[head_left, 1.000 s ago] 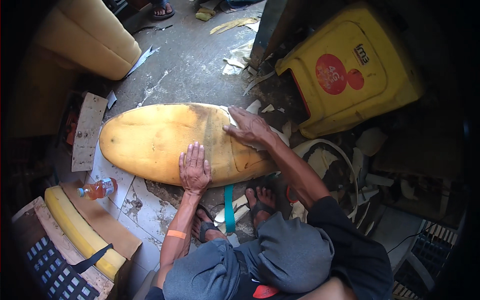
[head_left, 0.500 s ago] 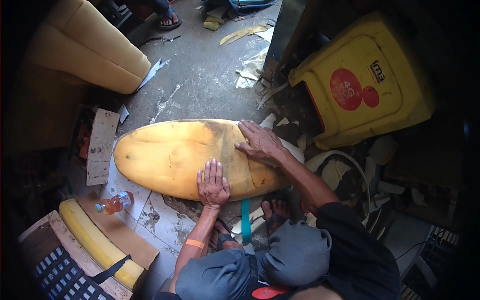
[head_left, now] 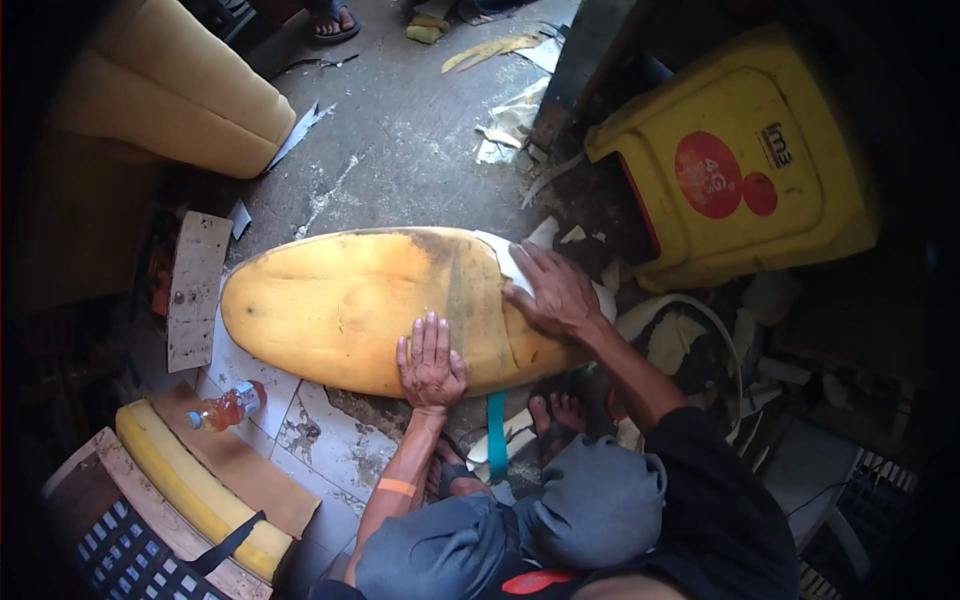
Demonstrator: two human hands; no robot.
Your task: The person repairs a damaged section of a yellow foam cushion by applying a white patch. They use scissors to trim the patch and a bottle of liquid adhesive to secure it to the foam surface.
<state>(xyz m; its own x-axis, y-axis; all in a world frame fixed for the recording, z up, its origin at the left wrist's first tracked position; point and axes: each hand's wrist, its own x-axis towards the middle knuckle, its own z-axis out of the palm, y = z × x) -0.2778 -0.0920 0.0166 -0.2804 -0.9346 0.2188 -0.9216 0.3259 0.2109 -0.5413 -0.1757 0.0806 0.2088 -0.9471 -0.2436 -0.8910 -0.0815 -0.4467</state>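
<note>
A long yellow foam seat pad (head_left: pixel 340 300), rounded at its left end, lies across in front of me. Dark stains mark its upper edge and middle. My left hand (head_left: pixel 432 372) rests flat on the near edge, fingers stretched out. Toward the right end, my right hand (head_left: pixel 558 290) lies palm down with the thumb apart from the fingers. A white piece (head_left: pixel 505 256) shows at the pad's far right edge, beside and partly under the right fingers. Neither hand grips anything. The palms hide the surface beneath them.
On the right stands a yellow plastic stool (head_left: pixel 740 170). A bottle of orange drink (head_left: pixel 228 406) lies left, near another yellow foam strip (head_left: pixel 190 480) and a wooden board (head_left: pixel 198 290). A tan seat cushion (head_left: pixel 190 90) stands far left. Foam scraps (head_left: pixel 515 115) litter the floor.
My right hand has slid to the right along the pad, and more of the white piece shows beside it. My left hand stays flat in about the same place on the foam.
</note>
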